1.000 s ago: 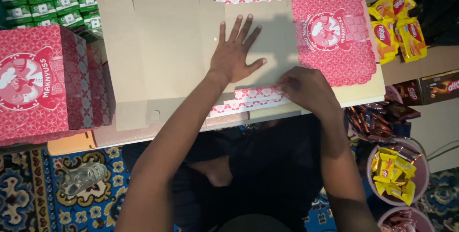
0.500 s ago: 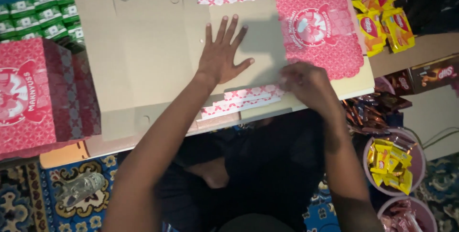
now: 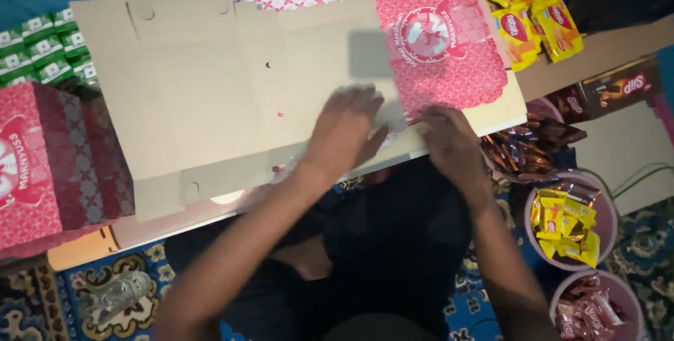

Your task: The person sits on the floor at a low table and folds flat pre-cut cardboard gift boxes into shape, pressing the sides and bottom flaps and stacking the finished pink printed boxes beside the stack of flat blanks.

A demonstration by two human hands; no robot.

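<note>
- Both hands are sitting lower on the flat cardboard sheet (image 3: pixel 210 95) than half a second ago; the left hand (image 3: pixel 347 127) is no longer spread on the middle of the plain brown side but is lying at the near edge, and the sheet itself is showing more of its brown face.
- Left fingers are lying together, fairly flat and pointing away from the body, pressing down on the sheet; they are blurred, so the exact grip is hard to tell.
- Right hand (image 3: pixel 449 141) is resting curled at the same near edge, just beside the left one, fingers bent onto the cardboard below the pink printed panel (image 3: pixel 449 46); whether they are pinching a flap cannot be told.
- Cardboard is lying open across the person's lap, brown side up on the left, pink patterned side on the right.
- Folded pink box (image 3: pixel 49 165) is standing at the left edge, touching the sheet.
- Green packets (image 3: pixel 49 46) are lying beyond it.
- Yellow snack packs (image 3: pixel 533 18) are lying past the far right corner.
- Two round pink tubs (image 3: pixel 604 221) with sweets are sitting on the patterned rug (image 3: pixel 105 292) to the right.
</note>
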